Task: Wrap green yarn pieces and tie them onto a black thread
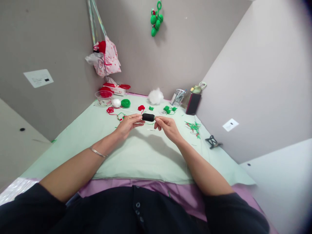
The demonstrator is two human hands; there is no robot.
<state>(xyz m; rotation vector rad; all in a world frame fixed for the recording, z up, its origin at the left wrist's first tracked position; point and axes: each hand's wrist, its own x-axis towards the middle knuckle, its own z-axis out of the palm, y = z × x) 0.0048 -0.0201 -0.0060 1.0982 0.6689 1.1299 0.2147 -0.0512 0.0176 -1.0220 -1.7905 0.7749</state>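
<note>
A black spool of thread (148, 117) is held level above the table, between both hands. My left hand (129, 124) pinches its left end with thumb and fingers. At its right end, where a bit of green shows, the fingertips of my right hand (168, 127) are closed on it. A thin needle or hook (151, 130) lies on the cloth just below the spool. Beyond the hands lie a small red yarn piece (141, 108), a small green piece (151, 108) and several green crocheted pieces (170, 110).
Yarn balls, white (116, 103) and green (125, 103), sit by a plastic tub (104, 98) at the back left. White stuffing (156, 96), a clear cup (178, 97), a bottle (195, 89) and a phone (193, 104) line the back. Thread scraps (193, 127) and a black stand (213, 142) lie right.
</note>
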